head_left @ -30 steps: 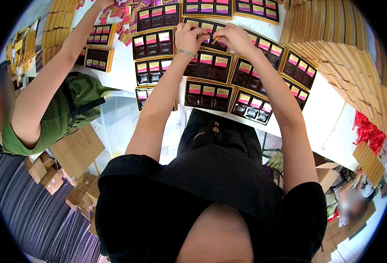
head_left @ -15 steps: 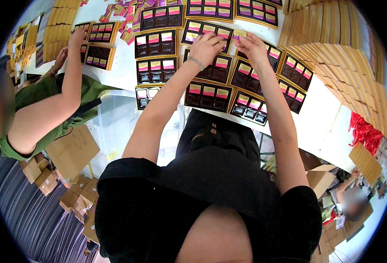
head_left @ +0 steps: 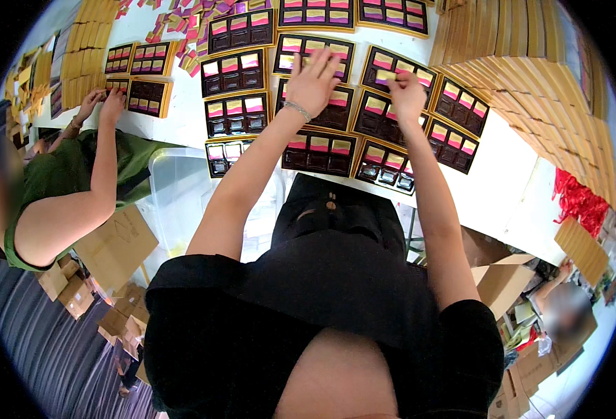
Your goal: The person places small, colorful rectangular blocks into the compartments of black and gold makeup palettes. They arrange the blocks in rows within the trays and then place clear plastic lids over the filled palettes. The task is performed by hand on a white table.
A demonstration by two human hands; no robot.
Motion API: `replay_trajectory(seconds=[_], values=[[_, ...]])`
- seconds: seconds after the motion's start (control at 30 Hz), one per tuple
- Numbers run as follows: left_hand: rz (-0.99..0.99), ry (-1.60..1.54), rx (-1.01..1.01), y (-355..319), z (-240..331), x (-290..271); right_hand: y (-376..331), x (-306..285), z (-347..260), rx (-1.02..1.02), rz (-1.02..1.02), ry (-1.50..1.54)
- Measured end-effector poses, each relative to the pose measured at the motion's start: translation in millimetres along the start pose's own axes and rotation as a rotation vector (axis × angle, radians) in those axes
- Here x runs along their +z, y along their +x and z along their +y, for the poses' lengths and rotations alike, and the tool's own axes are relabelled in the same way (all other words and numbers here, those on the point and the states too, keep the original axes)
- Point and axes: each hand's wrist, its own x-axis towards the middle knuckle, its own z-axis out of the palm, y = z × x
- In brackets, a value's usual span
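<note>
Shifted rightward since before: left hand [head_left: 313, 78] spread flat on a gold-rimmed tray [head_left: 313, 52], right hand [head_left: 406, 94] pinching a yellow packet [head_left: 385, 75] over the neighbouring tray [head_left: 399, 70].

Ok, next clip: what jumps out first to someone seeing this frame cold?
The white table covered in rows of dark gold-rimmed trays with pink and yellow packets, both hands reaching over them: the left hand lies on one tray, the right hand pinches a yellow packet. Tall stacks of gold boxes fill the right side, and a co-worker in green works on the left.
</note>
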Motion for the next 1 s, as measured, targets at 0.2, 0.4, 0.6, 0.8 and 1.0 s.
replay_trajectory(seconds=[0.2,0.4,0.6,0.8,1.0], values=[[0.142,-0.129,-0.393,-5.3,-32.5,-1.0,-20.0,-3.9,-6.4,-0.363,0.121,-0.285],[0.127,-0.106,-0.342,-10.2,-24.6,7.0,-44.8,0.3,-7.2,-0.727,-0.153,-0.548],[-0.050,-0.154,-0.387,-5.6,-13.6,-4.8,-37.6,-5.0,-11.8,-0.756,-0.181,-0.618],[-0.204,-0.070,-0.293,-19.6,-17.1,-13.7,-22.0,-1.5,-41.6,-0.785,-0.132,-0.614],[-0.177,-0.198,-0.399,2.3,-34.5,-35.6,85.2,66.1,-140.7,-0.862,-0.086,-0.135]])
